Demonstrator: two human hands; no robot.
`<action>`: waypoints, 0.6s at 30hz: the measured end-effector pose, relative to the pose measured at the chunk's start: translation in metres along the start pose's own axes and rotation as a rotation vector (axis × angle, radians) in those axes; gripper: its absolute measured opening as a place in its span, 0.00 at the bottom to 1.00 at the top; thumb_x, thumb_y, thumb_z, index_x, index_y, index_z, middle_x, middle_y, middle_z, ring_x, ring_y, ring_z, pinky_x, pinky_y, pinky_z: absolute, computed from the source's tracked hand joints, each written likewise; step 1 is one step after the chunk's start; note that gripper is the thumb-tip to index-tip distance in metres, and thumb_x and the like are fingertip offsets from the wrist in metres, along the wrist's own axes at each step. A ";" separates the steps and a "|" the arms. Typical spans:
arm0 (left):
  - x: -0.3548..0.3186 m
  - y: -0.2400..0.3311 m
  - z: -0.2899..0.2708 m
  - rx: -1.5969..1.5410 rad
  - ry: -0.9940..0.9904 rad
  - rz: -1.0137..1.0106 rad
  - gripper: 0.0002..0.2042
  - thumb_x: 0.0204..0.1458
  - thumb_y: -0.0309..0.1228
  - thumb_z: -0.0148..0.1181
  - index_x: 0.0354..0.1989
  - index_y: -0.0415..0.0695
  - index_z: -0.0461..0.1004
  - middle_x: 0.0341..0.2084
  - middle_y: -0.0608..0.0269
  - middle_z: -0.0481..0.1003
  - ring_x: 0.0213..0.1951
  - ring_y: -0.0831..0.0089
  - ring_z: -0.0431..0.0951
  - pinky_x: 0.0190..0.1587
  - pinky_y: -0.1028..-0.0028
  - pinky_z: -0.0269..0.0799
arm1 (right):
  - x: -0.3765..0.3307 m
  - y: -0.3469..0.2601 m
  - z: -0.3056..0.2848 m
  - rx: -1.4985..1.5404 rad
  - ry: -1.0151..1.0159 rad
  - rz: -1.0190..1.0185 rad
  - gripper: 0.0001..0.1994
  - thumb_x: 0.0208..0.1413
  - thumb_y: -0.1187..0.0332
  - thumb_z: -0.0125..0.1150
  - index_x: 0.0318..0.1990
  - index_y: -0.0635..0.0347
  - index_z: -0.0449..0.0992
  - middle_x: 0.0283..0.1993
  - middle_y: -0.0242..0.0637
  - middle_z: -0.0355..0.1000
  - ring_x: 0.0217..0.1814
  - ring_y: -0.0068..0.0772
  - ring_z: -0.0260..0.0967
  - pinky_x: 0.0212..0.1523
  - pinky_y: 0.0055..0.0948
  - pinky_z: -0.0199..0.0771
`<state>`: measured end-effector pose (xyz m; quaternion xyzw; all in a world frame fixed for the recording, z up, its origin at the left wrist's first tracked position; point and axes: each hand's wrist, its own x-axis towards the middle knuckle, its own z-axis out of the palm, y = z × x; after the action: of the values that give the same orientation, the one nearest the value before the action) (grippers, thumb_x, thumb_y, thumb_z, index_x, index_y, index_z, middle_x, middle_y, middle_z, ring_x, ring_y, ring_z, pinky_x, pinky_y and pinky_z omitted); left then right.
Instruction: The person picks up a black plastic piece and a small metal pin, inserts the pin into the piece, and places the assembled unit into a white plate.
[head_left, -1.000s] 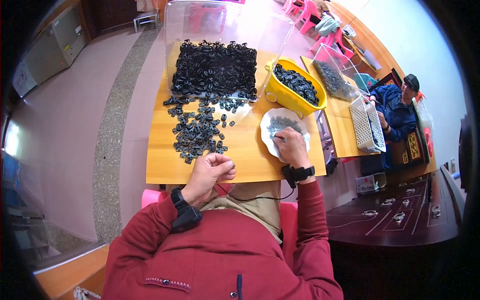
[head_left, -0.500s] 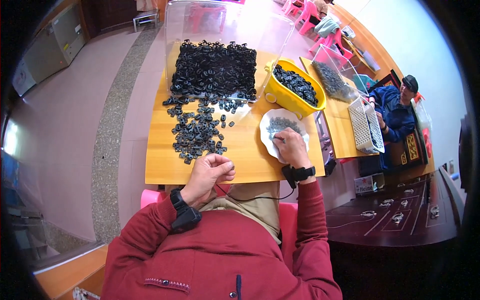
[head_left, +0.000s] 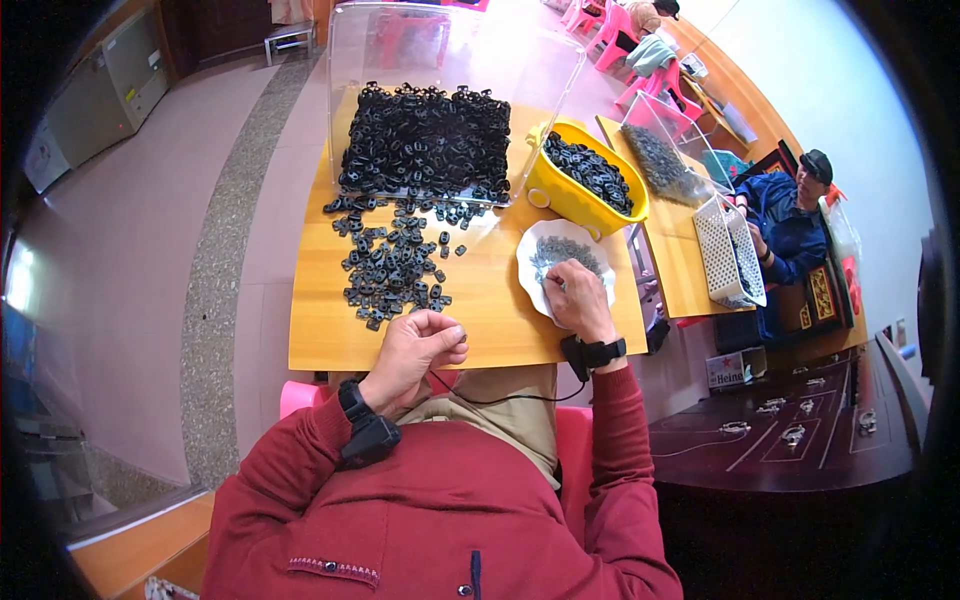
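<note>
Pinkish floor tiles (head_left: 278, 170) flank the wooden tabletop (head_left: 490, 300). The left hand (head_left: 410, 350) pinches a small dark piece (head_left: 462, 338); the right hand (head_left: 580, 303) curls over a white dish (head_left: 528, 262), grip unclear.

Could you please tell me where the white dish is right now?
In the head view, the white dish sits on the right side of the wooden table, just below the yellow tub, with the right hand over its near part.
</note>
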<state>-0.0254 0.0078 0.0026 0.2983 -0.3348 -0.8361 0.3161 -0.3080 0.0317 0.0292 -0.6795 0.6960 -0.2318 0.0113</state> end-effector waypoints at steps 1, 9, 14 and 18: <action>0.000 0.000 0.000 -0.003 -0.004 -0.002 0.04 0.55 0.24 0.59 0.36 0.38 0.72 0.29 0.62 0.76 0.30 0.77 0.77 0.36 0.77 0.78 | 0.000 0.000 0.000 0.007 0.014 -0.007 0.05 0.50 0.71 0.55 0.29 0.63 0.75 0.33 0.47 0.72 0.35 0.52 0.72 0.37 0.41 0.73; -0.001 0.002 0.001 0.001 0.002 -0.010 0.04 0.55 0.24 0.58 0.36 0.38 0.72 0.29 0.63 0.75 0.31 0.77 0.77 0.36 0.77 0.78 | -0.003 0.002 0.003 0.067 0.142 0.031 0.03 0.48 0.74 0.57 0.29 0.65 0.76 0.32 0.49 0.73 0.35 0.53 0.72 0.38 0.40 0.73; -0.002 0.003 0.002 0.003 0.007 -0.011 0.04 0.55 0.24 0.58 0.36 0.38 0.72 0.29 0.63 0.75 0.31 0.77 0.77 0.36 0.77 0.78 | -0.006 0.008 0.005 0.174 0.120 0.115 0.03 0.48 0.75 0.59 0.29 0.65 0.76 0.32 0.50 0.74 0.35 0.52 0.73 0.37 0.38 0.74; -0.001 0.002 0.001 0.008 0.008 -0.006 0.04 0.55 0.24 0.58 0.36 0.38 0.72 0.29 0.62 0.75 0.31 0.77 0.77 0.36 0.77 0.78 | -0.006 0.013 0.007 0.209 0.130 0.070 0.03 0.49 0.76 0.60 0.31 0.66 0.77 0.32 0.46 0.74 0.31 0.41 0.73 0.33 0.31 0.72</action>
<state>-0.0252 0.0083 0.0051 0.3040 -0.3358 -0.8345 0.3137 -0.3177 0.0349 0.0170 -0.6333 0.6907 -0.3462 0.0453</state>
